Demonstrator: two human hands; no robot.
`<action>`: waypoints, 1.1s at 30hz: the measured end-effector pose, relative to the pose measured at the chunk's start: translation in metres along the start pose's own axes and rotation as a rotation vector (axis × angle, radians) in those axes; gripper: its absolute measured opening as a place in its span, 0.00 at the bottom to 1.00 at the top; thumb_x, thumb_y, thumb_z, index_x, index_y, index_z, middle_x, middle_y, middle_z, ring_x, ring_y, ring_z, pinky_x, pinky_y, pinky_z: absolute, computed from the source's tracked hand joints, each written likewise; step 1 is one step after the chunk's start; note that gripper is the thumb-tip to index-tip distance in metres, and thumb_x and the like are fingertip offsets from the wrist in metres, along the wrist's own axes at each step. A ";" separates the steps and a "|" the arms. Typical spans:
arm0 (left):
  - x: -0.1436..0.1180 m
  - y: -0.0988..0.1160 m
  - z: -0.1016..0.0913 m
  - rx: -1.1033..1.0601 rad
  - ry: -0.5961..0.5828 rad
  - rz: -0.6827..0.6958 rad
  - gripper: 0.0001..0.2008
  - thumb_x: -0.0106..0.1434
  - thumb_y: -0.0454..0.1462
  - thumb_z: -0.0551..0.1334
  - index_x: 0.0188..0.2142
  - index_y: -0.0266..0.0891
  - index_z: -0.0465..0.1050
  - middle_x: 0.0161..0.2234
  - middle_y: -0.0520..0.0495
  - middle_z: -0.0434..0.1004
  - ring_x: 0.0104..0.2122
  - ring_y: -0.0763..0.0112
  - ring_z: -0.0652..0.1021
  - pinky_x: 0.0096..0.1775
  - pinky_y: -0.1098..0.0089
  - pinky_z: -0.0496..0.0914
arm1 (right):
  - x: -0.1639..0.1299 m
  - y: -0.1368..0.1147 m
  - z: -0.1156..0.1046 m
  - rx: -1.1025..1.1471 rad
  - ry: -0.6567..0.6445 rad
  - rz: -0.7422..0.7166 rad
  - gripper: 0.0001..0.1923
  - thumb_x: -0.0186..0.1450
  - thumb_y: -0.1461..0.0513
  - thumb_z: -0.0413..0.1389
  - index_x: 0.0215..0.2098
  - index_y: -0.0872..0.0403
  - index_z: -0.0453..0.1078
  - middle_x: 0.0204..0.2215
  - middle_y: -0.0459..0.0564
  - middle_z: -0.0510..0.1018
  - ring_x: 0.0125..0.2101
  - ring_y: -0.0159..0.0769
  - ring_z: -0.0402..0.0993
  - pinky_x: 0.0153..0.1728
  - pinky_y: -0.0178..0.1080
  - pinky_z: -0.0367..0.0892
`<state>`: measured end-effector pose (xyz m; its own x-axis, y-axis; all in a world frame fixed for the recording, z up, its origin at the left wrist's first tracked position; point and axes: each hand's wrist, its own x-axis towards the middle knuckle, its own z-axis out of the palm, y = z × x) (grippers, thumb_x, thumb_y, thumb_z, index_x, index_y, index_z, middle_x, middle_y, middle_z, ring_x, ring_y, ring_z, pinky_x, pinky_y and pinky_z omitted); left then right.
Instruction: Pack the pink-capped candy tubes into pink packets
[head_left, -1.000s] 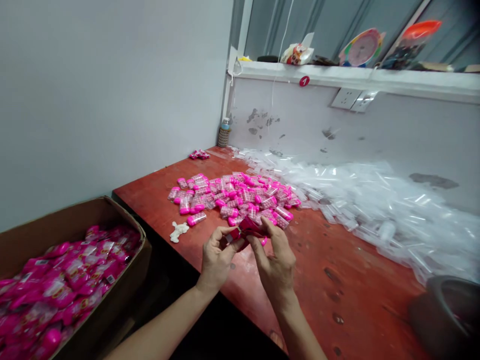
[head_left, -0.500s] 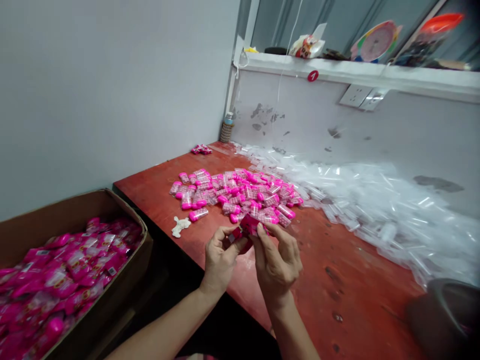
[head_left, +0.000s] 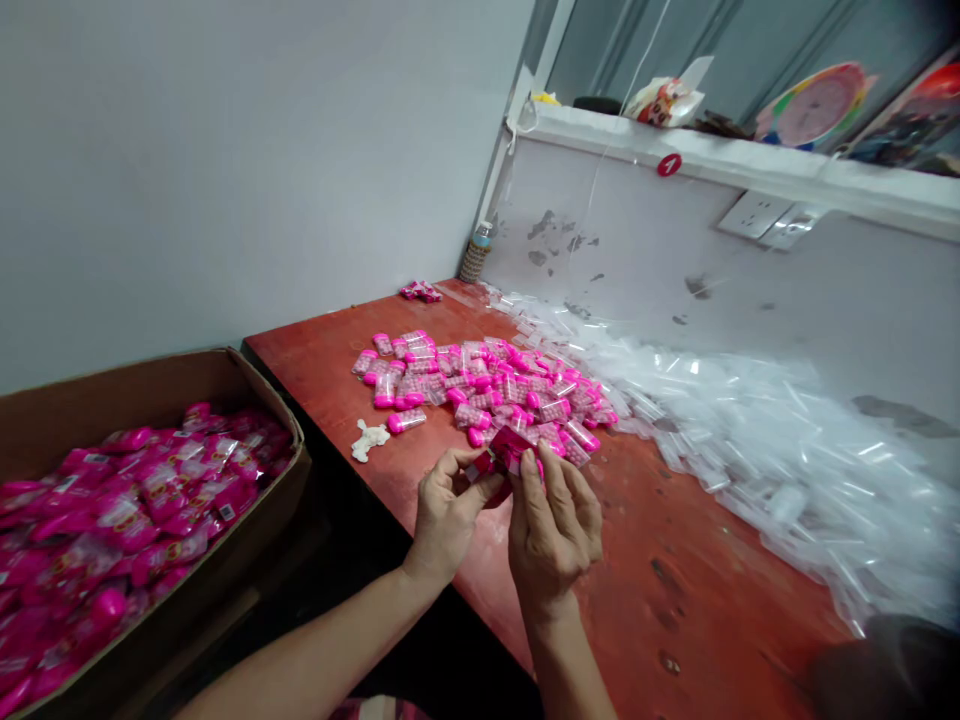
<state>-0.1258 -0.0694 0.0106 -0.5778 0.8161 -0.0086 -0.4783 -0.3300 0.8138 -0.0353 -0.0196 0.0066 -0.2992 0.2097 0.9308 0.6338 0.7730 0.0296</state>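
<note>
Two hands work one pink packet (head_left: 504, 452), held above the desk (head_left: 675, 560) edge, mid-frame. Left hand (head_left: 448, 510) pinches its lower-left end w/ thumb and forefinger curled shut on it; right hand (head_left: 553, 525) grips the upper-right end, thumb tip on the wrapper, other fingers loosely bent. Packet sits right at both sets of fingertips, touching both. Long axis runs roughly 8 to 2 o'clock, though it's crumpled and partly hidden, so approx only. Neither hand is nearer; it bridges them.

Counts: 1 packet in hand. Pile of pink-capped tubes (head_left: 480, 390) at 12 o'clock from the hands, near, on the desk; several dozen, too many and too overlapped to count exactly. Clear bags (head_left: 750, 440) heaped from 1 to 3 o'clock; uncountable. 1 box (head_left: 247, 380) at 9 o'clock, off the desk, well apart, full of pink packets, dozens. 1 small white scrap (head_left: 370, 440) at 10 o'clock, just beside the tube pile. 1 small pink clump (head_left: 421, 292) far back near the wall, and 1 bottle (head_left: 475, 253) in the corner.
</note>
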 end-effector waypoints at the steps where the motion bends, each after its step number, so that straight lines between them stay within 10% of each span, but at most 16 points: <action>1: 0.000 0.000 0.000 -0.007 0.003 -0.002 0.11 0.47 0.36 0.66 0.30 0.36 0.70 0.23 0.53 0.72 0.22 0.77 0.72 0.27 0.75 0.69 | 0.000 0.000 0.000 -0.010 -0.009 -0.004 0.23 0.56 0.70 0.57 0.49 0.50 0.65 0.44 0.54 0.74 0.45 0.45 0.68 0.42 0.47 0.66; 14: 0.003 -0.001 -0.012 -0.073 0.023 -0.046 0.10 0.47 0.36 0.66 0.30 0.36 0.69 0.22 0.54 0.72 0.23 0.77 0.73 0.28 0.75 0.69 | 0.006 -0.003 0.003 0.309 -0.125 0.090 0.16 0.56 0.69 0.57 0.43 0.52 0.66 0.35 0.50 0.76 0.37 0.38 0.72 0.39 0.43 0.66; 19: 0.001 -0.004 -0.022 0.016 -0.003 -0.049 0.11 0.48 0.37 0.65 0.31 0.36 0.69 0.21 0.53 0.72 0.22 0.75 0.74 0.23 0.77 0.66 | 0.034 0.006 -0.005 0.535 -0.522 0.281 0.01 0.59 0.64 0.54 0.32 0.53 0.66 0.28 0.46 0.71 0.29 0.32 0.68 0.29 0.35 0.65; 25: 0.008 0.011 -0.030 -0.007 -0.199 -0.141 0.13 0.51 0.42 0.63 0.35 0.37 0.70 0.29 0.49 0.73 0.27 0.73 0.75 0.32 0.72 0.69 | 0.039 0.016 -0.009 0.237 -0.519 0.016 0.02 0.60 0.63 0.52 0.31 0.53 0.66 0.24 0.45 0.73 0.25 0.31 0.69 0.25 0.32 0.60; 33: 0.035 0.029 -0.041 0.216 -0.193 -0.381 0.17 0.47 0.47 0.62 0.17 0.34 0.68 0.13 0.51 0.65 0.12 0.76 0.67 0.16 0.74 0.62 | 0.022 0.002 0.010 0.295 -0.354 -0.309 0.05 0.59 0.68 0.51 0.28 0.53 0.66 0.26 0.48 0.76 0.31 0.33 0.72 0.32 0.33 0.63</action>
<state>-0.1873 -0.0696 0.0097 -0.2453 0.9397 -0.2383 -0.4717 0.0991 0.8762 -0.0475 -0.0076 0.0241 -0.6935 0.0957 0.7141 0.2672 0.9546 0.1316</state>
